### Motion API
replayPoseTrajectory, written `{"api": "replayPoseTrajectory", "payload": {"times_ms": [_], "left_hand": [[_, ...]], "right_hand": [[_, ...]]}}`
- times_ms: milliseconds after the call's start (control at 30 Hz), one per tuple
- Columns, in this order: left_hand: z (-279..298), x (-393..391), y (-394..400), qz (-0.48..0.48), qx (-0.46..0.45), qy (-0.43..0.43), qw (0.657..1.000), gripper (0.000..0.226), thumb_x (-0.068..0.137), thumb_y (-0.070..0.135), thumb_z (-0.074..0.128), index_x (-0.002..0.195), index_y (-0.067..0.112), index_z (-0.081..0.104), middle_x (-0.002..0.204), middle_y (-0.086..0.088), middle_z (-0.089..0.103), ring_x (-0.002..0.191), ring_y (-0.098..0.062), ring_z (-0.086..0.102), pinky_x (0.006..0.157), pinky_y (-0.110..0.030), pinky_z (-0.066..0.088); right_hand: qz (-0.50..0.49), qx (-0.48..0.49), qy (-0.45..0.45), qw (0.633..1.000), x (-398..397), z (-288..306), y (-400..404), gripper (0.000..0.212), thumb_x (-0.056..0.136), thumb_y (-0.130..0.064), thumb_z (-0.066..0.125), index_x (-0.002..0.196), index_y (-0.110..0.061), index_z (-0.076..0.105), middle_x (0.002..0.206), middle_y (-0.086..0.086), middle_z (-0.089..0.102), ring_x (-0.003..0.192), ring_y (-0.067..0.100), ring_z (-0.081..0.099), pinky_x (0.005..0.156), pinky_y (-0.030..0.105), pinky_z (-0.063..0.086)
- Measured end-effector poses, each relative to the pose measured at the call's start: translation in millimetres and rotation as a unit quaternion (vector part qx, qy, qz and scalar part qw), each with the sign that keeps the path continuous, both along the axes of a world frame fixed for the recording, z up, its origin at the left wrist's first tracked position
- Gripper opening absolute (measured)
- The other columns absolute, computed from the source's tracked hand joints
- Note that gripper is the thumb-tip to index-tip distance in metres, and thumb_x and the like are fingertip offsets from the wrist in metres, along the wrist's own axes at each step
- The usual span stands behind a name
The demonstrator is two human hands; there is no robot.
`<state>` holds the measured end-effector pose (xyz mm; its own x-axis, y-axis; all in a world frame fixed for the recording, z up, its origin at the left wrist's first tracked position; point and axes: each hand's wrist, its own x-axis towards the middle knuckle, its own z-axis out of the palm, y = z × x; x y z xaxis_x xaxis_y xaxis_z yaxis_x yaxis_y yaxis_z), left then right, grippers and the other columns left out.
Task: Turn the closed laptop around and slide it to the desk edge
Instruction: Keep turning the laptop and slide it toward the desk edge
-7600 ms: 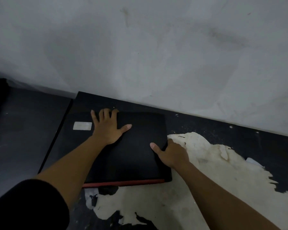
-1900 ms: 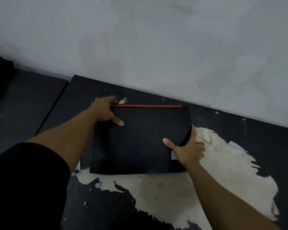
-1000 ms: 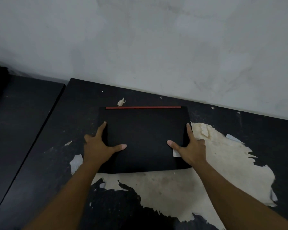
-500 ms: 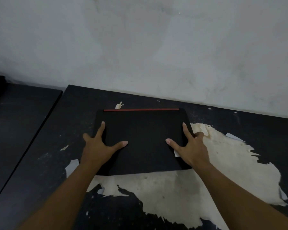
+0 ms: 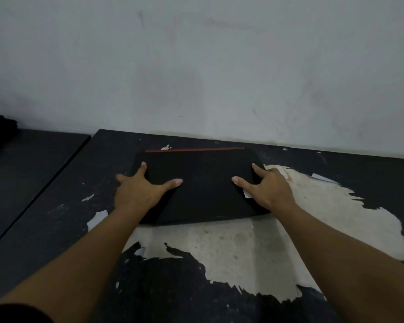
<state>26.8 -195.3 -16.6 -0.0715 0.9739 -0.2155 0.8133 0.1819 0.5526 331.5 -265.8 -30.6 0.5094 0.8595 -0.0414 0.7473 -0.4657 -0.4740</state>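
Note:
A closed black laptop (image 5: 203,183) lies flat on the dark desk (image 5: 63,206), its red strip along the far edge facing the wall. My left hand (image 5: 140,191) holds the laptop's left side, thumb on the lid and fingers spread along the edge. My right hand (image 5: 265,191) holds the right side the same way, thumb on the lid, partly covering a small white sticker.
The desk's black coating has peeled into a large pale patch (image 5: 254,248) in front of and right of the laptop. A grey wall (image 5: 208,66) rises just behind the desk. A second dark surface (image 5: 21,164) adjoins on the left, with a black object (image 5: 0,134) at its back.
The laptop has been turned so its red strip faces the wall instead of me. My left hand moved from the far corner to the left side. Over the last second both hands and laptop hardly shifted.

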Motion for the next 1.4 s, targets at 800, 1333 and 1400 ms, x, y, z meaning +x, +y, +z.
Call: {"api": "replayPoseTrajectory", "payload": {"times_ms": [800,1333,1400], "left_hand": [[20.6,-33.3,-111.0,-0.051,0.111,-0.043,0.992,0.136,0.037,0.100,0.066,0.154,0.035,0.043,0.156,-0.018,0.026,0.136,-0.050,0.043,0.109,-0.061,0.040],[30.2,-62.9,-218.0,-0.085,0.143,-0.072,0.984,0.124,0.038,0.091,0.076,0.148,0.038,0.051,0.161,-0.017,0.020,0.141,-0.048,0.039,0.110,-0.059,0.038],[26.5,-64.5,-225.6,-0.091,0.141,-0.080,0.983,0.120,0.041,0.088,0.078,0.146,0.038,0.052,0.162,-0.017,0.019,0.143,-0.048,0.035,0.112,-0.059,0.036]], "right_hand": [[-0.024,0.160,0.006,0.987,-32.1,11.1,-134.3,0.097,0.066,-0.088,0.065,0.141,-0.026,0.062,0.144,0.001,0.059,0.130,0.024,0.055,0.097,0.039,0.046],[-0.048,0.221,0.024,0.974,-57.4,9.5,-256.8,0.089,0.066,-0.082,0.072,0.136,-0.028,0.066,0.142,0.001,0.062,0.129,0.024,0.056,0.090,0.034,0.045],[-0.052,0.219,0.026,0.974,-59.1,5.5,-266.8,0.088,0.066,-0.082,0.072,0.136,-0.029,0.066,0.142,0.002,0.061,0.130,0.025,0.055,0.093,0.036,0.046]]}}
